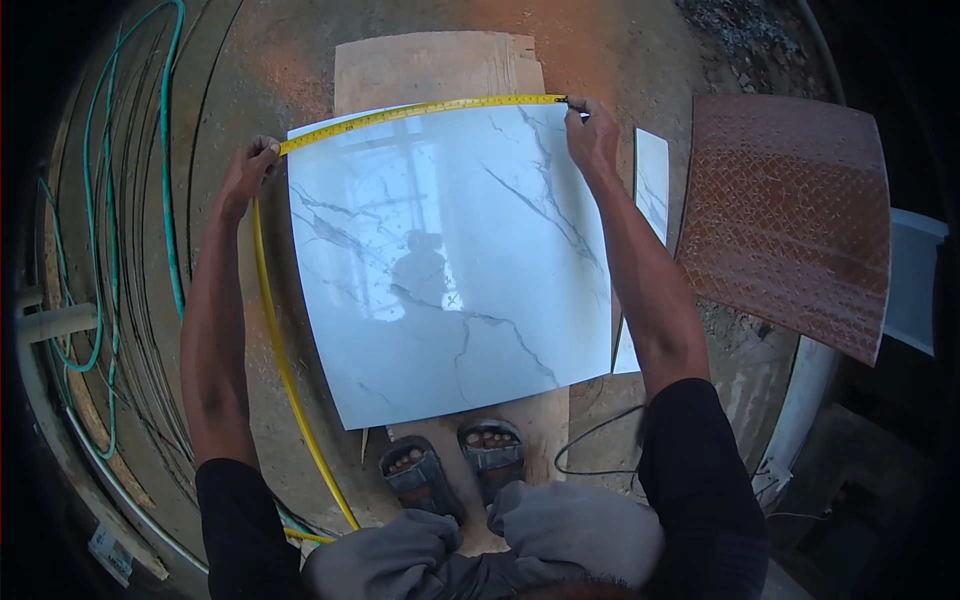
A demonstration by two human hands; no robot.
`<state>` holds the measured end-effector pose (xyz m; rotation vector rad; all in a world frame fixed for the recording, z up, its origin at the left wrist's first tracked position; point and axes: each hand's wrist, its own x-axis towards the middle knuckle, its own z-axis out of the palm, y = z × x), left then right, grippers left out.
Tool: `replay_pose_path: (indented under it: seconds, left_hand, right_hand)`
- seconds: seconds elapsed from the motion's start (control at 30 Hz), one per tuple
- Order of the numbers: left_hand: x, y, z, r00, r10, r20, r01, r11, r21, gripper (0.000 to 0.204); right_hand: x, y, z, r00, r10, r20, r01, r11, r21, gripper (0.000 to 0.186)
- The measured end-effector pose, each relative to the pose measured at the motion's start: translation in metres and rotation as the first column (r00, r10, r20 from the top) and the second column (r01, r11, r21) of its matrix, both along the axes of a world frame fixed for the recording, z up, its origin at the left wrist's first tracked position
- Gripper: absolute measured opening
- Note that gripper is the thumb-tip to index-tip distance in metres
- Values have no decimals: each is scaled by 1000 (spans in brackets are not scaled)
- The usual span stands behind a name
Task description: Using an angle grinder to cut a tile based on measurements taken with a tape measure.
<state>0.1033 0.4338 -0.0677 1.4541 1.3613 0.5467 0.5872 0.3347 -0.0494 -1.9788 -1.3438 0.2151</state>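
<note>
Head: a white, grey-veined tile point(460, 250) lies flat, with a board point(430, 60) showing past its far edge; a yellow tape point(430, 107) spans that edge between two hands.
Left hand point(250, 175): just off the tile's far left corner, thumb and fingers closed on the tape, no gap visible between them.
Right hand point(592, 135): at the far right corner, thumb and finger closed on the tape's dark tip; how firmly, I cannot tell.
Tape between hands: it lies rightward of the left hand and leftward of the right, long axis running from one to the other; the right hand is nearer the tip, the left nearer the bend.
Tape direction: tip to the right, long axis crosswise to the person, slightly aslant to the far edge, its left part nearer the person.
Loose tape: from the left hand it turns toward the person, bowing down beside the tile's left edge; no case can be made out.
Tile axis: nearly square; the lens bends its edges, so the longer way is unclear.
Right edge: a white strip point(652, 175) just beside it, a brown sheet point(790, 220) beyond.
Near edge: sandals point(425, 470) just off it.
</note>
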Motion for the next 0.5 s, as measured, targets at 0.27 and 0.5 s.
replay_pose_path:
  seconds: [0.27, 0.5]
  left_hand:
    - [-51, -88, 107, 994, 62, 87, -76, 983, 168, 16]
    - [-96, -256, 245, 971, 168, 170, -200, 961, 190, 11]
  right_hand:
    - [59, -167, 21, 972, -149, -183, 122, 981, -152, 30]
    - [66, -374, 11, 991, -81, 110, 113, 940, -323, 46]
